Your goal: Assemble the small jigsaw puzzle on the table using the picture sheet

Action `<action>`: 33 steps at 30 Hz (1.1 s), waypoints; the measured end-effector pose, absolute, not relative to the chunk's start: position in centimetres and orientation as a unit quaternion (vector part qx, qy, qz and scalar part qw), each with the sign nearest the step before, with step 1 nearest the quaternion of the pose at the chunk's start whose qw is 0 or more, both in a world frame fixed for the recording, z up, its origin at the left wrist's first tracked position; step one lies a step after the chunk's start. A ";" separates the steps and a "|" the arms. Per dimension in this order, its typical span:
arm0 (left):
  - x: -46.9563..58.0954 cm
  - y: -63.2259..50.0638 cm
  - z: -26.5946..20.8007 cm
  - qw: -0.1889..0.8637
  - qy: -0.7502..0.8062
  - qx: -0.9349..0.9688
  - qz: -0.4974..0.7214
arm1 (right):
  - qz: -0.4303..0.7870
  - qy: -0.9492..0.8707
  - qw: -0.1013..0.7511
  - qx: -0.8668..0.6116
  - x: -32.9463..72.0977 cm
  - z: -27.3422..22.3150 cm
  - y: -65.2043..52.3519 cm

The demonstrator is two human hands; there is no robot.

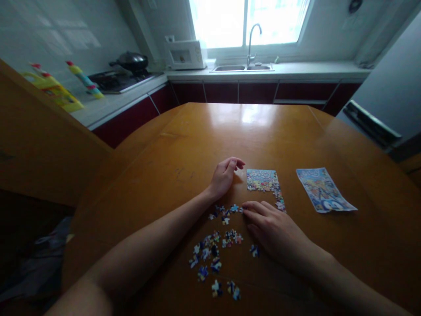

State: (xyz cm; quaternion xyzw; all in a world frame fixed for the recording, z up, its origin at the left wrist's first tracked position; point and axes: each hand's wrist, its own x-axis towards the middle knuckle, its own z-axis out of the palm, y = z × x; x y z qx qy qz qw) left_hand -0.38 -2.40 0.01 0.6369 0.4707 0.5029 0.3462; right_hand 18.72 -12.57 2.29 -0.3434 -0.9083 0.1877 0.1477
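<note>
My left hand [225, 176] rests on its side on the table, fingers loosely bent and apart, with nothing visible in it. To its right lies a partly joined jigsaw puzzle [261, 180], with a strip running down its right side. My right hand [271, 224] lies palm down below the puzzle, fingers stretched out, covering part of the area under the strip. Its fingertips touch the end of a row of loose puzzle pieces [234, 208]. More loose pieces [205, 252] are scattered between my forearms, and a small piece cluster [254, 250] lies beside my right thumb.
A printed picture sheet [324, 191] lies right of the puzzle on the wooden table [184, 145]. Beyond stand a counter with a sink [241, 68], a microwave [186, 55], a black pan [131, 61] on a stove, and yellow bottles [55, 90] at left.
</note>
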 end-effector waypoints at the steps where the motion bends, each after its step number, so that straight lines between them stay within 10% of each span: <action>1: -0.4 -2.4 0.0 0.348 0.471 0.636 0.502 | 0.193 -0.906 0.152 -0.344 18.7 2.4 -12.6; 33: -0.3 -2.5 0.0 0.347 0.468 0.643 0.496 | 0.265 -0.868 0.166 -0.387 19.1 2.5 -12.4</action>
